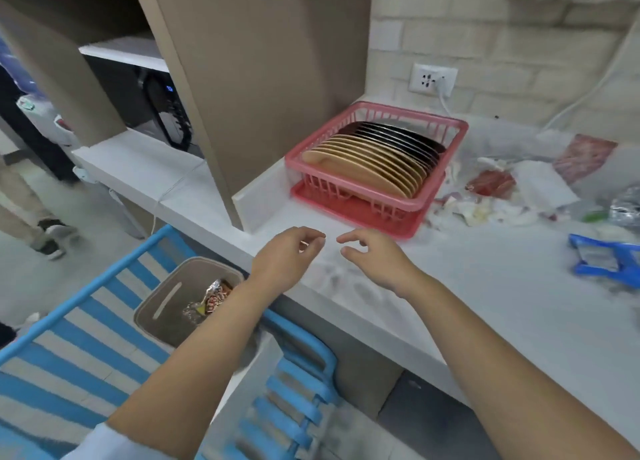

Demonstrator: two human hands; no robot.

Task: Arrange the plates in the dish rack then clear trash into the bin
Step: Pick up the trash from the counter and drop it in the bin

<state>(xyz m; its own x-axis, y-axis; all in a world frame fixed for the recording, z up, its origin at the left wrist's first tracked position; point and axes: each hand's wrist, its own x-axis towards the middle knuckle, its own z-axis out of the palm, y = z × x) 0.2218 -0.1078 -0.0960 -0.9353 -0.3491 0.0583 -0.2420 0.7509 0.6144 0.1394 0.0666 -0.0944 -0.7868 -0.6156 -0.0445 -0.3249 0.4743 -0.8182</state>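
Observation:
A pink dish rack (446,179) stands on the white counter (502,307) with several tan plates (367,168) and black plates (405,137) upright inside it. Trash (491,196) of crumpled tissues and red wrappers lies to the right of the rack. A grey bin (162,307) sits below the counter on a blue chair and holds foil wrappers. My left hand (287,255) and my right hand (374,255) hover side by side over the counter's front edge, fingers loosely curled, holding nothing.
A blue package (602,258) lies at the counter's right. A beige cabinet panel (249,78) rises left of the rack, with a black microwave (152,106) beyond it. A blue slatted chair (86,348) stands below. A person's legs (31,213) are at far left.

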